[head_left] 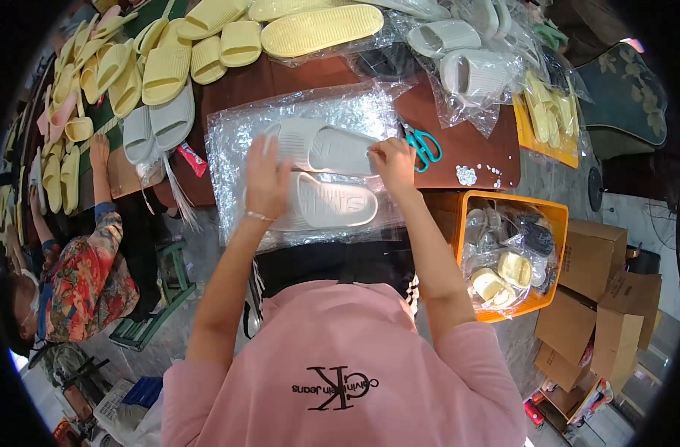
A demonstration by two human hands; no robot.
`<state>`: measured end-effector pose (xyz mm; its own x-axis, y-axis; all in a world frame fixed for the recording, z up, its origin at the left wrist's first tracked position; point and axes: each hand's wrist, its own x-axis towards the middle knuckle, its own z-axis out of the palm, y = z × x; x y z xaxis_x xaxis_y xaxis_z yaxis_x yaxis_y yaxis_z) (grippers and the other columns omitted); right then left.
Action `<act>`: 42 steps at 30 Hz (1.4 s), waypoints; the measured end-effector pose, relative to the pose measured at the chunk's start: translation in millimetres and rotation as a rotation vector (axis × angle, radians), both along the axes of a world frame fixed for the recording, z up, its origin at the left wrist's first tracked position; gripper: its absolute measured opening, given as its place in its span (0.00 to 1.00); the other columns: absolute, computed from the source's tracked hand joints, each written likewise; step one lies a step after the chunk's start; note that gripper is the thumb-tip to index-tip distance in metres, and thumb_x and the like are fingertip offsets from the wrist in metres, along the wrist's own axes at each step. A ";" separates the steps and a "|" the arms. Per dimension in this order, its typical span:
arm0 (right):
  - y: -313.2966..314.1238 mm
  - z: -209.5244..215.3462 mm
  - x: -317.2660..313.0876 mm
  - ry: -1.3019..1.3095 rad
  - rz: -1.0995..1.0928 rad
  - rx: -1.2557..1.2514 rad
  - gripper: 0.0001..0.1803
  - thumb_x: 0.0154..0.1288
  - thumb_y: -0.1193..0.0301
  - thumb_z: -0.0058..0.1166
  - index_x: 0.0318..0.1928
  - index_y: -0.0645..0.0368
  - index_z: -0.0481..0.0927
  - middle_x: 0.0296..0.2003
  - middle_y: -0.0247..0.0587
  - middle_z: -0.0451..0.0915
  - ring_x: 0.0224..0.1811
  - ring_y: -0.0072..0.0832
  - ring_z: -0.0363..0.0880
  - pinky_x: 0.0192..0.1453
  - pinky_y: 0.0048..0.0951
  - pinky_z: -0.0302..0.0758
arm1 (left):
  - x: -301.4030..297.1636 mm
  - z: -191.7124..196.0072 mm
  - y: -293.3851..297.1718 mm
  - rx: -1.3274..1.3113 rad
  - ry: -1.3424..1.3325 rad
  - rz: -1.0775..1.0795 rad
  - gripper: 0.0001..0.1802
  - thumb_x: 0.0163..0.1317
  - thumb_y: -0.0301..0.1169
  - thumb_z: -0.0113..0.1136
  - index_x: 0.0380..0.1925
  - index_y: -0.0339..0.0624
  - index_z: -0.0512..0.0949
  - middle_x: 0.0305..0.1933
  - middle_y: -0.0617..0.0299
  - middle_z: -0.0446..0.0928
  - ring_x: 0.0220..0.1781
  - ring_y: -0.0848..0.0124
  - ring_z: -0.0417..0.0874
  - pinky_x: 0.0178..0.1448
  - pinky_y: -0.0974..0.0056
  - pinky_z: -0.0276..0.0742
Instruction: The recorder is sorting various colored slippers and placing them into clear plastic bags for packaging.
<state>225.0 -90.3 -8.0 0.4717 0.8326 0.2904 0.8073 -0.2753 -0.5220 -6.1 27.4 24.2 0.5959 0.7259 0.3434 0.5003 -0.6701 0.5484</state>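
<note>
A pair of light grey slide slippers lies side by side on a clear plastic bag (232,123) in front of me, toes to the left. The far slipper (340,149) and the near slipper (336,203) nearly touch. Over their strap ends is my left hand (268,179), fingers spread and slightly blurred, with nothing visible in it. My right hand (393,160) is at the heel of the far slipper, its thumb and fingertips pinched together. Whatever is between those fingertips is too small to make out. Teal-handled scissors (422,145) rest just right of this hand.
Yellow slippers (321,31) crowd the table's far and left sides; bagged grey slippers (478,71) lie at far right. Small clear stickers (466,175) lie near the table's right edge. An orange crate (556,246) holds bagged slippers. A person in a floral top (87,283) works at left.
</note>
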 end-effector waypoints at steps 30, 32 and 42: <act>5.2 -9.0 9.8 0.116 0.137 -0.053 0.03 0.44 0.73 0.56 0.25 0.52 0.78 0.29 0.33 0.74 0.40 0.33 0.69 0.46 0.36 0.64 | 35.4 -18.5 -7.0 -0.038 0.198 -0.021 0.28 0.61 0.40 0.43 0.58 0.37 0.57 0.61 0.44 0.56 0.64 0.47 0.52 0.65 0.47 0.45; 7.3 -5.0 11.3 0.135 0.160 -0.108 0.04 0.44 0.73 0.56 0.25 0.53 0.79 0.28 0.34 0.74 0.39 0.35 0.69 0.45 0.36 0.65 | 35.4 -18.7 -6.5 -0.049 0.209 -0.016 0.28 0.61 0.40 0.43 0.58 0.37 0.57 0.61 0.44 0.56 0.64 0.47 0.52 0.65 0.47 0.45; 10.6 -1.3 16.3 0.186 0.229 -0.040 0.06 0.41 0.75 0.58 0.25 0.55 0.79 0.25 0.37 0.73 0.35 0.36 0.70 0.40 0.34 0.69 | 36.1 -15.2 -6.1 -0.016 0.199 -0.015 0.28 0.60 0.39 0.44 0.58 0.36 0.58 0.60 0.43 0.57 0.63 0.47 0.54 0.64 0.48 0.48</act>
<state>241.3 -79.7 -9.2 0.3120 0.9327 0.1811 0.7420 -0.1202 -0.6595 30.1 21.2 9.1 0.6614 0.7212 0.2059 0.5903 -0.6699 0.4503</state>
